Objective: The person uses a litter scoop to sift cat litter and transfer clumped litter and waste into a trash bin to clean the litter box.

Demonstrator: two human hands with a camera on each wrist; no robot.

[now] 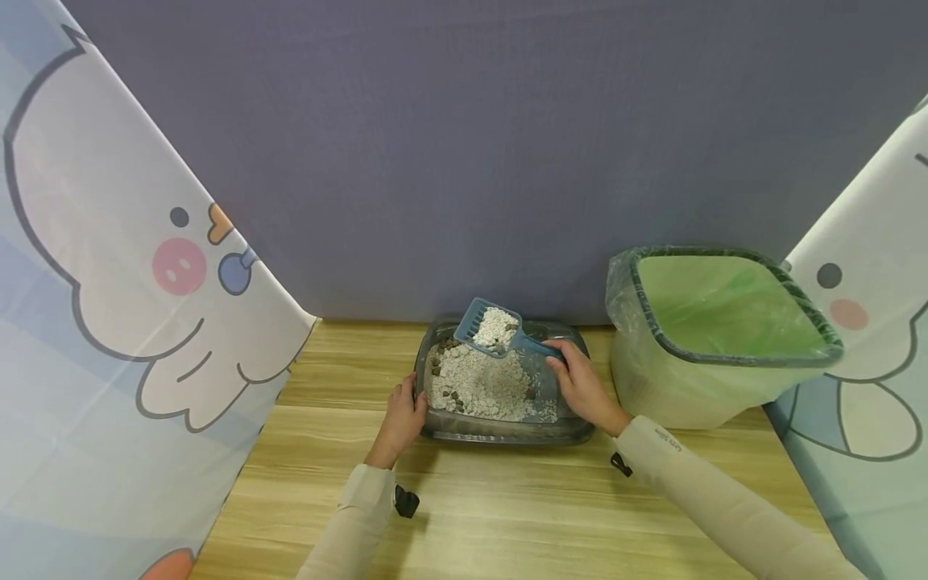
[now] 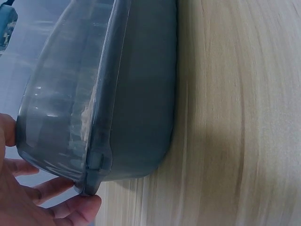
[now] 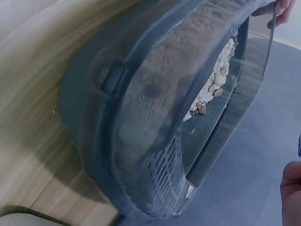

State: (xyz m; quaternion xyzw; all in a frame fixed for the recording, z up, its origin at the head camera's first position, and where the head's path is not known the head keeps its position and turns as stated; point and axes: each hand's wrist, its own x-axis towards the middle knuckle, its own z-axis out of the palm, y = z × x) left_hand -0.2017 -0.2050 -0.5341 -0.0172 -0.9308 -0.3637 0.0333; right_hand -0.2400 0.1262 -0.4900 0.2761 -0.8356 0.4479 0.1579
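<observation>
A grey, partly see-through litter box [image 1: 500, 435] sits on the table against the back curtain. Pale litter [image 1: 474, 383] with several dark clumps covers much of its floor. My left hand [image 1: 402, 417] grips the box's left side; in the left wrist view its fingers [image 2: 82, 207] curl round the rim. With my right hand [image 1: 582, 388] I hold a blue slotted litter scoop [image 1: 519, 341] by its handle, raised over the back of the box. White litter and a dark clump lie in the scoop. Only part of the right hand [image 3: 292, 188] shows in the right wrist view.
Close to the box's right stands a large pale green bin [image 1: 656, 395] lined with a clear plastic bag. A grey curtain [image 1: 464, 177] hangs behind. Printed cartoon panels [image 1: 123, 242] flank both sides of the wooden table [image 1: 507, 507].
</observation>
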